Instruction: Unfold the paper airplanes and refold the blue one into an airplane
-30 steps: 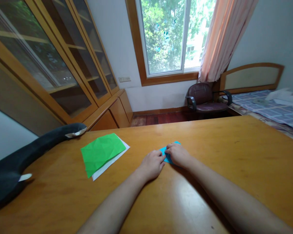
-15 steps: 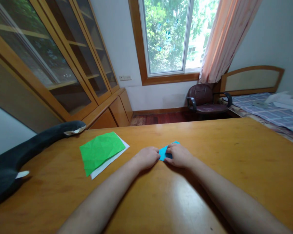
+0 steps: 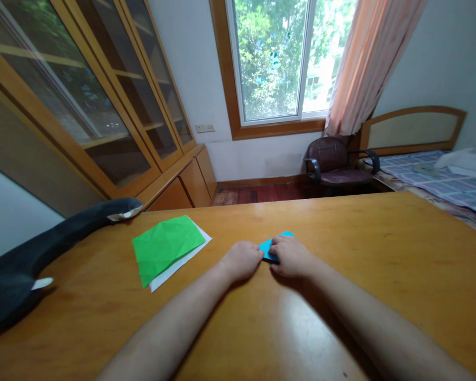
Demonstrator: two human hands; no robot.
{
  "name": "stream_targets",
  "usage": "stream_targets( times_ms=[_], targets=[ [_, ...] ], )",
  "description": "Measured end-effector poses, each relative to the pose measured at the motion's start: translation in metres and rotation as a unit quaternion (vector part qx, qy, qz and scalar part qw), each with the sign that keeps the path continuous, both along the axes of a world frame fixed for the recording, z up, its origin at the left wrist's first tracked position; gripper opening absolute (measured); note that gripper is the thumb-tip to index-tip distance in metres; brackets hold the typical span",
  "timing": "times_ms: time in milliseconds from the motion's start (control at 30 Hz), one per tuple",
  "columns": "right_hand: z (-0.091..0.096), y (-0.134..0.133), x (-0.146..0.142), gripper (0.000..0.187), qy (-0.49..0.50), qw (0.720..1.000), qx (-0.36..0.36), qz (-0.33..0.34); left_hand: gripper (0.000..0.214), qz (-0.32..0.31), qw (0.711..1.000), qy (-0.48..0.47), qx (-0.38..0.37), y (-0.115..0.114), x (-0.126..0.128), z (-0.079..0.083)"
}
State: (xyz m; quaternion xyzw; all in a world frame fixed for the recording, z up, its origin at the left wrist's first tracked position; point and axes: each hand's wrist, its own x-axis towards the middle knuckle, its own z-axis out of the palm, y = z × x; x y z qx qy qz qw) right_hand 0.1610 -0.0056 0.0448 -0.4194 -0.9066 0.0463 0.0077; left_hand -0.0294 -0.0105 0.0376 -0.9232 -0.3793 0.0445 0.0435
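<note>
A small piece of folded blue paper lies on the wooden table, partly covered by my hands. My left hand is closed, its fingertips gripping the paper's left end. Over the right part of the sheet rests my right hand, fingers curled and pressed on it. A corner of the blue paper shows beyond the right knuckles. Farther left, a creased green sheet of paper lies on top of white paper, apart from both hands.
A dark, curved object with white parts stretches along the table's left edge. Past the far edge are a glass-door cabinet, a brown armchair and a bed with a plaid cover.
My right fingers have shifted slightly on the blue paper, and its near edge now looks darker and a little raised. The whole view has moved a touch; the green paper lies as before.
</note>
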Motion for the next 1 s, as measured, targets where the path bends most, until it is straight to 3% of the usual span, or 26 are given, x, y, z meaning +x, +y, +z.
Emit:
stream_targets(
  times_ms=[267, 567, 700, 833, 1000],
  targets=[
    [0.015, 0.01, 0.009, 0.021, 0.019, 0.994, -0.095, -0.042, 0.028, 0.12, 0.979, -0.152, -0.072, -0.001, -0.004, -0.008],
    [0.017, 0.032, 0.033, 0.027, 0.141, 0.949, -0.275, -0.068, 0.026, 0.098, 0.956, -0.255, -0.106, 0.004, -0.011, -0.018],
    [0.005, 0.042, 0.037, 0.025, 0.19, 0.941, -0.261, -0.104, 0.027, 0.096, 0.952, -0.272, -0.1, 0.007, -0.007, -0.025],
    [-0.006, 0.046, 0.034, 0.024, 0.161, 0.948, -0.231, -0.151, 0.028, 0.107, 0.961, -0.244, -0.076, 0.009, -0.003, -0.03],
    [-0.009, 0.048, 0.034, 0.025, 0.149, 0.955, -0.208, -0.147, 0.029, 0.115, 0.967, -0.223, -0.054, 0.006, 0.001, -0.028]
  ],
)
